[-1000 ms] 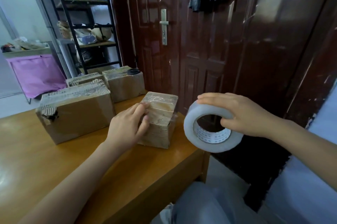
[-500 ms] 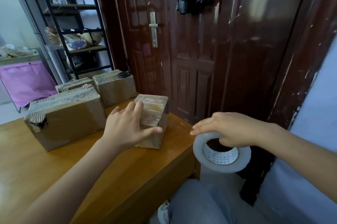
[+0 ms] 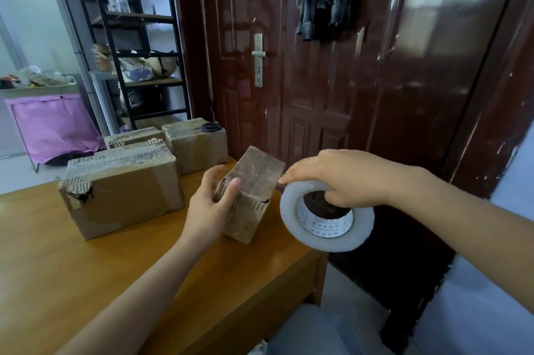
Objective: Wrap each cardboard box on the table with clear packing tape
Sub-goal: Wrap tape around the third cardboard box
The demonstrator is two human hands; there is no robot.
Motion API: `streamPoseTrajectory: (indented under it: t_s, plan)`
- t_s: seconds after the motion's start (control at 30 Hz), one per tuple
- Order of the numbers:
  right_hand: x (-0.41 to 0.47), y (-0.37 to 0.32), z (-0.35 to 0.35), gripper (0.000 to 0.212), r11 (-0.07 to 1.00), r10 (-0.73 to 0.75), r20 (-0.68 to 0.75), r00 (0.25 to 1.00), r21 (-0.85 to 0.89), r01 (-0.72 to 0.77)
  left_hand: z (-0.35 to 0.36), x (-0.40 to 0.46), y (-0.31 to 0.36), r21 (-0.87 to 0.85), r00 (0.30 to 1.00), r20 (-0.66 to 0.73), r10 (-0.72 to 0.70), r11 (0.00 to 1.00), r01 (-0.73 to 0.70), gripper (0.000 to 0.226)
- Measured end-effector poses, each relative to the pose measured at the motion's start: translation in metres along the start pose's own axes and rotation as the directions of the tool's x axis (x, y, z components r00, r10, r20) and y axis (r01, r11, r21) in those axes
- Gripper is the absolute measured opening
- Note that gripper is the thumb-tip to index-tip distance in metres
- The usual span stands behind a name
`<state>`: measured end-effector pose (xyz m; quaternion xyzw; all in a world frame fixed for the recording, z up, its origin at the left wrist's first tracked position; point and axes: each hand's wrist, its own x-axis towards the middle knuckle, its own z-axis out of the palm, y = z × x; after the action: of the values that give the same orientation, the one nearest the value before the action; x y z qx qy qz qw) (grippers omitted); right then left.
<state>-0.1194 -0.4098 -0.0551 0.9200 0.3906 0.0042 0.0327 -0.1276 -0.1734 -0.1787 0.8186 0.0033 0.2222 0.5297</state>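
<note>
The left hand [image 3: 212, 204] has its grip closed round a small cardboard box [image 3: 250, 192], tilted up on the wooden surface [image 3: 86, 276]. The right hand [image 3: 346, 178] grips the tape roll [image 3: 326, 216] just beside it — best to keep the box steady and the tape taut.

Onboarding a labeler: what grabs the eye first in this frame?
The tape roll, big and white, held by the right hand just past the table edge at centre right. Next, the small box, tilted up on the table in the left hand's grip, close beside the roll. Behind it at left sits the large box, its near corner torn.
</note>
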Motion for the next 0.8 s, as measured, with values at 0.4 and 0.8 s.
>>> streamPoseTrajectory:
  t_s: [0.4, 0.8]
  plan:
    - [0.036, -0.018, 0.026, 0.078, 0.999, -0.045, 0.069, 0.997, 0.002, 0.045, -0.025, 0.022, -0.024, 0.351, 0.892, 0.132, 0.431, 0.822, -0.449, 0.05]
    - [0.027, -0.016, 0.026, 0.077, 0.997, -0.04, 0.032, 0.999, -0.065, 0.042, -0.013, 0.013, 0.02, 0.748, 0.899, 0.331, 0.288, 0.501, -0.436, 0.081]
